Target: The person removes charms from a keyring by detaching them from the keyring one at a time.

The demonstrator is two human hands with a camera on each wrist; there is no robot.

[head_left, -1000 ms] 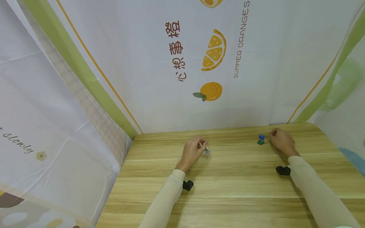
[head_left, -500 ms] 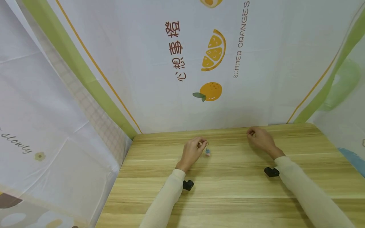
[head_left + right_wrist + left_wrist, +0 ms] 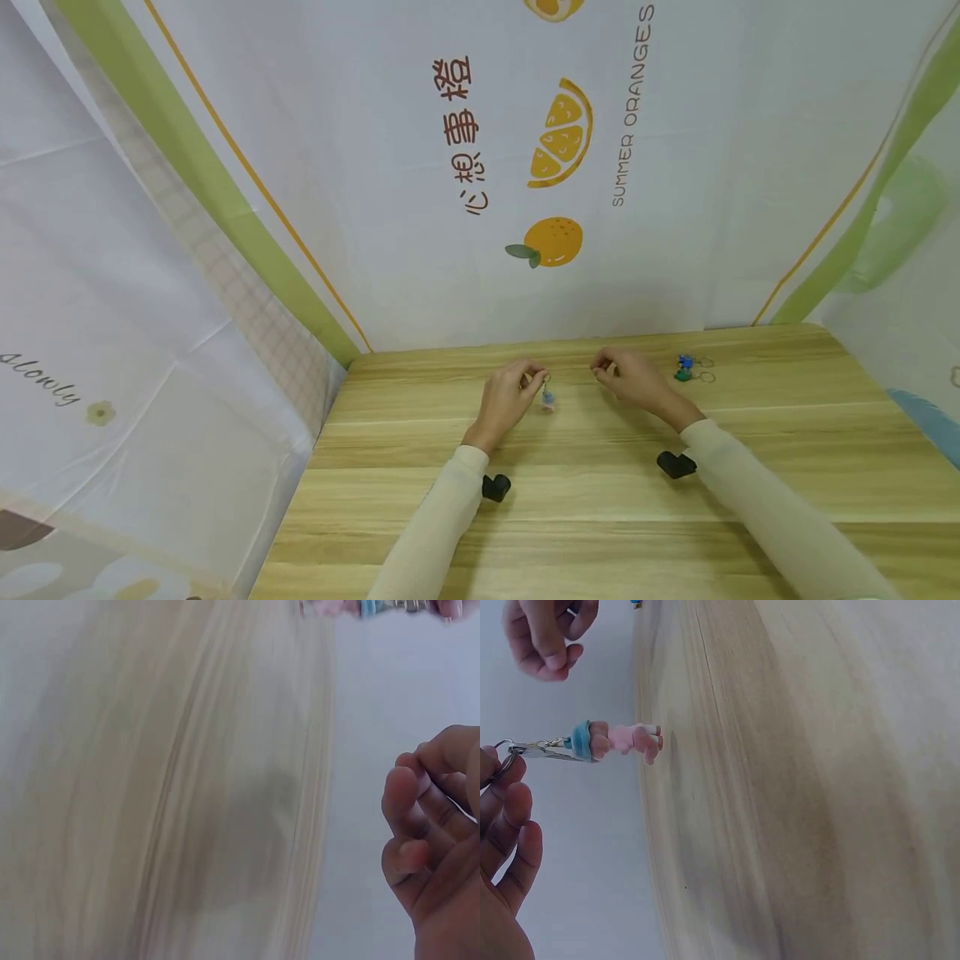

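Observation:
My left hand (image 3: 504,404) pinches the metal ring of a keychain between thumb and fingertips. From the ring hangs a small figurine (image 3: 619,740) with a teal-blue hat and a pink body, its feet close over the wooden table in the left wrist view. My right hand (image 3: 637,383) is to the right of the hanging keychain, apart from it. Its fingers (image 3: 409,791) are loosely curled, with nothing visible between them. Behind that hand, on the table to the right, lie a blue keychain (image 3: 686,362) and a green keychain (image 3: 683,375), their rings pointing right.
The wooden table (image 3: 585,517) ends at the back against a white cloth (image 3: 390,250) printed with oranges. More printed cloth hangs at the left side. A black wrist-worn device (image 3: 677,464) sits beneath the right sleeve, another device (image 3: 496,487) beside the left.
My right hand has left the blue and green keychains and moved left toward the hanging keychain. The left hand stays put while the figurine swings and turns slightly.

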